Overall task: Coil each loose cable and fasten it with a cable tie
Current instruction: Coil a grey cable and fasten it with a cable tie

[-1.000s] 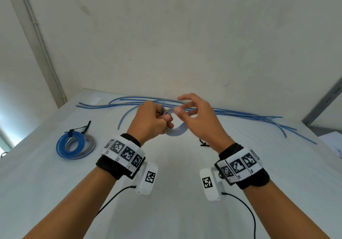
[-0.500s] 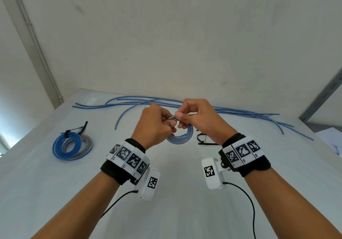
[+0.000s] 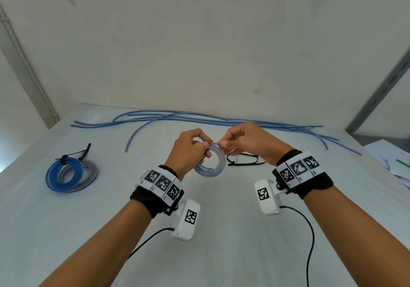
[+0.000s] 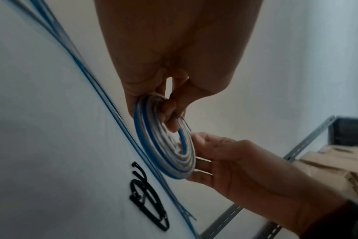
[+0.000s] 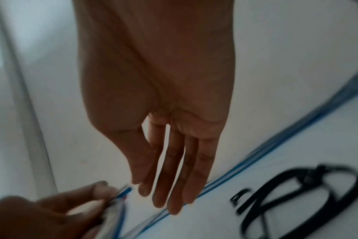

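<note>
Nearest: two forearms with marker wristbands and white wrist cameras, raised over the counter [image 3: 221, 253] near its middle.

Left hand [image 3: 188, 149]: fingers curled round the top of the coil [image 3: 210, 164], thumb and forefinger pinching the turns.

Coil: blue-and-silver cable, several flat turns, held upright above the counter between both hands; free end protruding at the top.

Right hand [image 3: 246, 142]: in the head view, thumb and forefinger pinched on the cable end [image 3: 216, 142] at the coil's top; in the right wrist view, the remaining fingers [image 5: 174, 186] straight and close together.

Just right of the coil, lying on the counter: black cable ties [image 3: 244, 160], looped and tangled.

Toward the left edge: two finished coils [image 3: 71, 174], one blue, one grey, overlapping, bound with a black tie [image 3: 82, 152].

Along the far edge: loose cables [image 3: 199, 119], blue and silver, lying in long shallow curves from left to right.

Right edge: papers [image 3: 395, 164], partly in view.

Beyond: pale wall.
</note>
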